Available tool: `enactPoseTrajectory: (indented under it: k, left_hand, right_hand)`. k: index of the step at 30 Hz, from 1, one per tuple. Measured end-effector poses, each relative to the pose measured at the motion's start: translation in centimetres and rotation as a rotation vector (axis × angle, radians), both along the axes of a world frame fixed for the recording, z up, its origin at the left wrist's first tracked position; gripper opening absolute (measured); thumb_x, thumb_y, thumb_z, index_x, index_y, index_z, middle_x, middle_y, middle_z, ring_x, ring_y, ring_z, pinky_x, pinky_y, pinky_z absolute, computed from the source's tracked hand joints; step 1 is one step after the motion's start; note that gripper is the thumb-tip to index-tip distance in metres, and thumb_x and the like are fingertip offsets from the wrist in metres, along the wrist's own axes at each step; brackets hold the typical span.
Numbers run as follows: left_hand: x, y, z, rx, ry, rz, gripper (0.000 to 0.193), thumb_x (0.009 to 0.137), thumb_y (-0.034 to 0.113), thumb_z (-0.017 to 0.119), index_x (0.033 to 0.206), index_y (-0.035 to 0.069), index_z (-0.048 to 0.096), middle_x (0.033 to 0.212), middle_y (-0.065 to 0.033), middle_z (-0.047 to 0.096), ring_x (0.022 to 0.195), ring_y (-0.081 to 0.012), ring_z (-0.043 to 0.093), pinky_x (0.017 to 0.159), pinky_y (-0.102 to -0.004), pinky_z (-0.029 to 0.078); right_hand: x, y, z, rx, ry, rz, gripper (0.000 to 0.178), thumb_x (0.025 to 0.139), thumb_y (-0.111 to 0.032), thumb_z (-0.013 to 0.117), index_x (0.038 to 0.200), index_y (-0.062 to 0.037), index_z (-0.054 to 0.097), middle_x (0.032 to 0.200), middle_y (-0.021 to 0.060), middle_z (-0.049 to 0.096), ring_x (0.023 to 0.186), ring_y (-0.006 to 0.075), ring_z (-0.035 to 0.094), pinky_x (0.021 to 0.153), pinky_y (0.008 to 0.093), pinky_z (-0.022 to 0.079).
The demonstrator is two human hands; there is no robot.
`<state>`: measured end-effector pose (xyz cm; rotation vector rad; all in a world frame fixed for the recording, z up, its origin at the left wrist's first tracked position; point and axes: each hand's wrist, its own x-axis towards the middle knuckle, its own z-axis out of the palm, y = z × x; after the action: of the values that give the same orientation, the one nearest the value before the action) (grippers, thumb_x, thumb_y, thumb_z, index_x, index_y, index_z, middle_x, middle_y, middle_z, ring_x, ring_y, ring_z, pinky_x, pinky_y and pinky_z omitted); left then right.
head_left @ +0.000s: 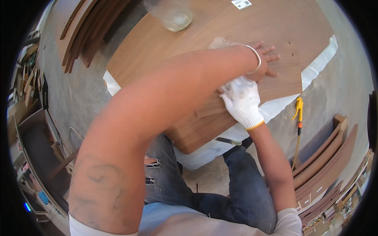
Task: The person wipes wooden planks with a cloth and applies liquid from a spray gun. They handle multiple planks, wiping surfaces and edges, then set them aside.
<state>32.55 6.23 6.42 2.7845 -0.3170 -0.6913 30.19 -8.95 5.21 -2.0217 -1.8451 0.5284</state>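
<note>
Lying flat in front of you, the brown wooden panel [224, 27] rests over a white sheet [315, 67] on the grey floor [330, 82]. A thinner-looking brown piece [280, 84] appears to overlap its near side; whether it is fixed cannot be confirmed. Your bare left hand [264, 59] is on that surface, fingers spread and gripping nothing visible. Your gloved right hand [241, 98] sits just beneath the left wrist; its fingertips are partly hidden, so you cannot be credited with a grip or a release.

Progress, as judged: the panel is laid out and both hands are engaged on it. Work at the hands appears unfinished; the amount left cannot be determined.

Surroundings: a translucent container [178, 20] stands on the far part of the panel, near a white label [241, 4]. A yellow air gun [299, 110] lies right of the sheet. Boards are stacked at upper left [84, 29] and curved boards at lower right [323, 157]. Obstruction noted: your left forearm crosses over the panel and hides much of it.
</note>
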Motion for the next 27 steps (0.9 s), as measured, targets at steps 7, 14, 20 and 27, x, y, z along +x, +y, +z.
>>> enactPoseTrajectory:
  k: [7, 14, 20, 27]
  left_hand:
    - [-0.4, -0.1, -0.6, 0.014, -0.029, -0.001, 0.079, 0.099, 0.039, 0.068, 0.166, 0.045, 0.027, 0.179, -0.0039, 0.002, 0.165, -0.0314, -0.006, 0.132, -0.0562, 0.001]
    - [-1.1, 0.0, -2.0, 0.020, -0.088, 0.006, 0.082, 0.097, 0.045, 0.069, 0.167, 0.044, 0.026, 0.179, -0.0059, 0.002, 0.164, -0.0330, -0.007, 0.132, -0.0573, -0.002]
    - [-1.3, -0.4, -2.0, 0.012, -0.108, 0.019, 0.084, 0.097, 0.050, 0.068, 0.168, 0.043, 0.023, 0.179, -0.0065, 0.001, 0.164, -0.0336, -0.009, 0.131, -0.0577, -0.004]
    - [-1.4, -0.3, -2.8, 0.050, -0.109, 0.014, 0.080, 0.101, 0.052, 0.062, 0.168, 0.044, 0.019, 0.179, -0.0050, -0.001, 0.164, -0.0345, -0.010, 0.130, -0.0613, -0.005]
  right_hand:
    - [-6.0, -0.3, -0.5, 0.183, 0.143, 0.371, 0.047, 0.088, -0.026, 0.064, 0.130, -0.0047, 0.068, 0.138, 0.0157, 0.063, 0.138, 0.0376, 0.051, 0.122, 0.0475, 0.036]
    - [-5.9, -4.5, 0.1, 0.097, 0.210, 0.444, 0.044, 0.086, -0.020, 0.066, 0.127, -0.0023, 0.067, 0.138, 0.0137, 0.061, 0.140, 0.0334, 0.049, 0.122, 0.0455, 0.037]
    - [-7.4, -0.6, -1.2, 0.188, 0.173, 0.252, 0.042, 0.093, -0.023, 0.060, 0.128, 0.0007, 0.063, 0.138, 0.0168, 0.060, 0.137, 0.0379, 0.049, 0.120, 0.0454, 0.035]
    - [-7.5, -0.8, -0.7, 0.206, 0.143, 0.309, 0.041, 0.091, -0.021, 0.063, 0.126, -0.0006, 0.067, 0.138, 0.0205, 0.062, 0.135, 0.0400, 0.054, 0.117, 0.0524, 0.040]
